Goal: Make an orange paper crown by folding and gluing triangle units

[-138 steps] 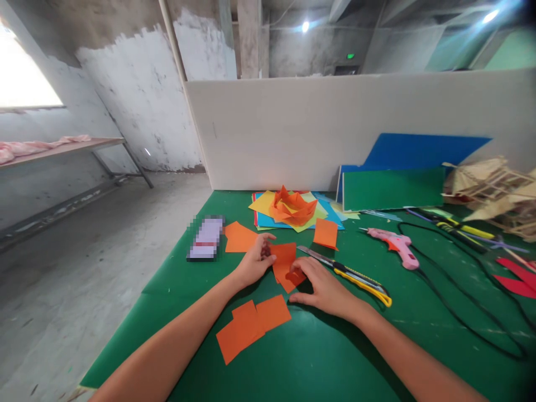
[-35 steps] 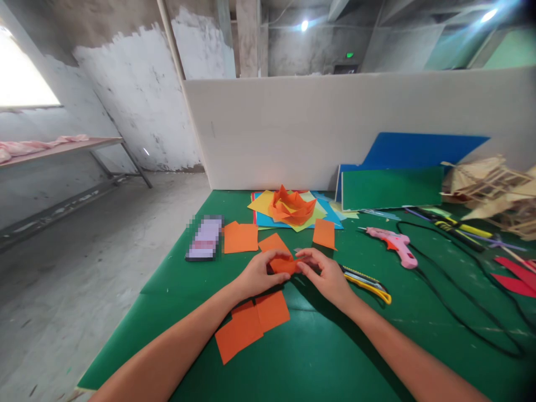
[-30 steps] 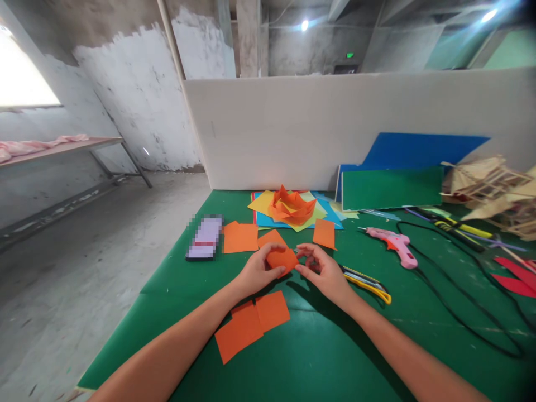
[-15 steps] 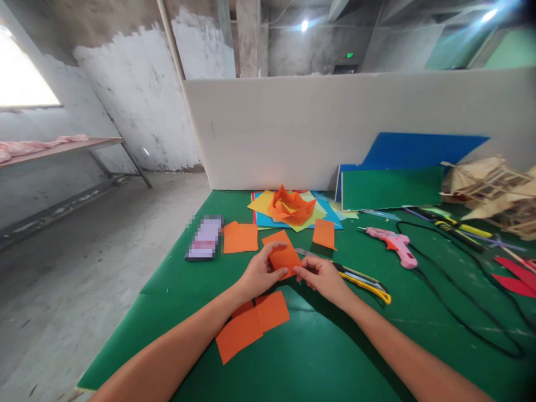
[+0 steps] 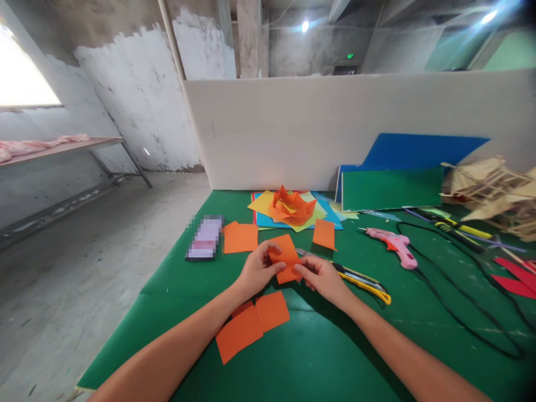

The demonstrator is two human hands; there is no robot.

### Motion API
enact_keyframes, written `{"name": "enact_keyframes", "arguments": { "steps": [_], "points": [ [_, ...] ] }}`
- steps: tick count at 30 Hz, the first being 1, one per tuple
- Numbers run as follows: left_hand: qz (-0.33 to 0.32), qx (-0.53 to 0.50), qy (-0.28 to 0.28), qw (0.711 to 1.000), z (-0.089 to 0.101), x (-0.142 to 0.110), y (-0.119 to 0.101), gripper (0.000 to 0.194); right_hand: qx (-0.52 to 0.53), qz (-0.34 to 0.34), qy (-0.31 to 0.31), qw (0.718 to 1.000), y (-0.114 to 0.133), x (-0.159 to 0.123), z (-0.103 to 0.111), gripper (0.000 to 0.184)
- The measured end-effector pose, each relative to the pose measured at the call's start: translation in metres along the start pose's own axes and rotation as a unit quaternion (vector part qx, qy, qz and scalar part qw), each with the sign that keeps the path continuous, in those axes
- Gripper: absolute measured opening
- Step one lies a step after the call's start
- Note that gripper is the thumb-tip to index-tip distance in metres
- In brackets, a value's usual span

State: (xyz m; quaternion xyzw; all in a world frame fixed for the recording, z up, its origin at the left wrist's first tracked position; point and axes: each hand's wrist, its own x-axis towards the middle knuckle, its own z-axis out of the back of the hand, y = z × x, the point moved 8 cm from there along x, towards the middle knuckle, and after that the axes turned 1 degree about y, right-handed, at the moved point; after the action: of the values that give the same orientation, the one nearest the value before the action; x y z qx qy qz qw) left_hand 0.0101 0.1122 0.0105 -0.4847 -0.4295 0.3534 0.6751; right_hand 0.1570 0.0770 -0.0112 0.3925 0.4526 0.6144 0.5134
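Between my hands, just above the table, is a small orange paper square (image 5: 288, 254). My left hand (image 5: 262, 267) pinches its left side, thumb in front and fingers partly behind. My right hand (image 5: 319, 273) grips the lower right corner between thumb and fingers. Below my left wrist lie several overlapping orange paper pieces (image 5: 251, 321). Other orange squares (image 5: 242, 238) rest beyond my left hand, and a folded orange piece (image 5: 324, 234) stands apart to the right. A yellow utility knife (image 5: 364, 286) lies behind my right hand, its blade end near my fingers.
An orange folded paper ring (image 5: 292, 206) sits on coloured sheets (image 5: 262, 202) at the back. A phone (image 5: 205, 238) lies at the left. To the right are a pink glue gun (image 5: 391, 244) with its black cord, boards (image 5: 391, 188) and a wooden model (image 5: 498, 192).
The orange square has turned slightly in my hands and now sits more upright. My left fingers have shifted a little on it; the things on the table have stayed put.
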Motion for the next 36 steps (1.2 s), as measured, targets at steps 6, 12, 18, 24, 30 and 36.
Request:
{"name": "enact_keyframes", "arguments": {
  "steps": [6, 12, 18, 24, 30, 36],
  "points": [
    [0.009, 0.004, 0.024, 1.000, -0.005, -0.002, -0.001, 0.029, -0.002, -0.005, -0.011, 1.000, 0.001, -0.001, 0.001, 0.035],
    [0.013, -0.029, 0.025, 0.999, -0.006, -0.003, 0.002, 0.035, -0.009, 0.006, -0.024, 1.000, -0.001, 0.000, 0.003, 0.034],
    [0.028, -0.038, 0.020, 0.999, -0.005, -0.003, 0.004, 0.041, -0.031, 0.022, -0.028, 0.999, 0.003, -0.001, 0.002, 0.035],
    [0.026, -0.009, 0.017, 0.999, -0.005, -0.003, 0.003, 0.042, -0.067, 0.045, -0.038, 0.996, 0.008, -0.001, 0.003, 0.035],
    [0.023, 0.101, -0.012, 0.995, 0.008, 0.001, 0.009, 0.039, -0.069, 0.044, -0.068, 0.994, 0.003, 0.001, 0.008, 0.024],
    [0.035, 0.191, -0.006, 0.981, 0.011, 0.003, 0.008, 0.037, -0.161, 0.094, -0.077, 0.979, 0.013, -0.002, 0.009, 0.017]
  ]
}}
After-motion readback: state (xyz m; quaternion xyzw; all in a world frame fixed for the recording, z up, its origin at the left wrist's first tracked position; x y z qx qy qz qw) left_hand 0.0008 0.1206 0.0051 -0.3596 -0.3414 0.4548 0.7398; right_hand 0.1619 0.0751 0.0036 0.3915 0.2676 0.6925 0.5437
